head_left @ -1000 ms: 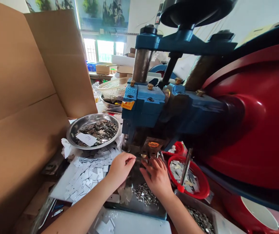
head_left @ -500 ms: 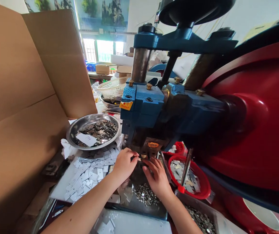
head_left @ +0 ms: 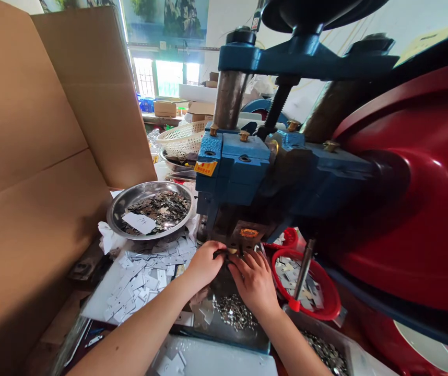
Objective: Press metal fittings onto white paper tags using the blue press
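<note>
Both my hands meet under the die of a blue press (head_left: 239, 172). My left hand (head_left: 203, 265) has its fingers curled in a pinch at the die opening, on a small piece I cannot make out. My right hand (head_left: 254, 281) lies beside it, fingers bent and pressed toward the same spot, their tips hidden. Just below my hands, a heap of small metal parts (head_left: 235, 312) lies on a dark tray. White flat blanks (head_left: 141, 282) are scattered to the left of my left hand.
A steel bowl (head_left: 150, 209) of dark stamped pieces with a paper slip sits at left. A red bowl (head_left: 308, 284) of blanks with a red-tipped rod stands at right. A big cardboard sheet (head_left: 32, 156) walls the left; a red flywheel (head_left: 412, 198) fills the right.
My hands have drawn closer together at the die, the right hand's fingers curling in toward the left. The view has shifted slightly.
</note>
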### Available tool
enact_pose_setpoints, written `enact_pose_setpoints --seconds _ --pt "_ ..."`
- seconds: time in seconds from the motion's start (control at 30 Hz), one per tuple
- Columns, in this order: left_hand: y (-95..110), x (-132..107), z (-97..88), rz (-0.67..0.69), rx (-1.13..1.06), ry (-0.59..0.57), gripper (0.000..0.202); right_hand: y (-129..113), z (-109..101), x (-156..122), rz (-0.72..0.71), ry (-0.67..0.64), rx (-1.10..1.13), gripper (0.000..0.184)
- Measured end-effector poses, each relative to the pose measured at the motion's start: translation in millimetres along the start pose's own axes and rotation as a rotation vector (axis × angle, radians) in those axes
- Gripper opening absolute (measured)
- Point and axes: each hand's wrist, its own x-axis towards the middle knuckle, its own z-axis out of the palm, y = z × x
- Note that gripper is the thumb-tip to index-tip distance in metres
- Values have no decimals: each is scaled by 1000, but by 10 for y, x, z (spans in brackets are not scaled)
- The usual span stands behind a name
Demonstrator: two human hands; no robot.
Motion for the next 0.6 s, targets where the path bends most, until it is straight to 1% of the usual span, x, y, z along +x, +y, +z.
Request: enact_pose_setpoints --seconds 0.1,0.17,0.43,0.53,0.6 --pt "-24 27 30 -36 -73 -61 35 -24 4 9 16 8 -5 22" --pt "-24 40 42 -57 -91 -78 36 -27 12 10 19 11 4 23" --pt "24 35 50 -59 -97 -81 37 23 65 -66 -29 20 -7 25" --pt "-1 49 83 -61 -108 -87 39 14 60 -49 -20 24 -47 23" --pt "-25 66 106 -70 -115 -89 39 3 58 -21 -1 18 -32 24"
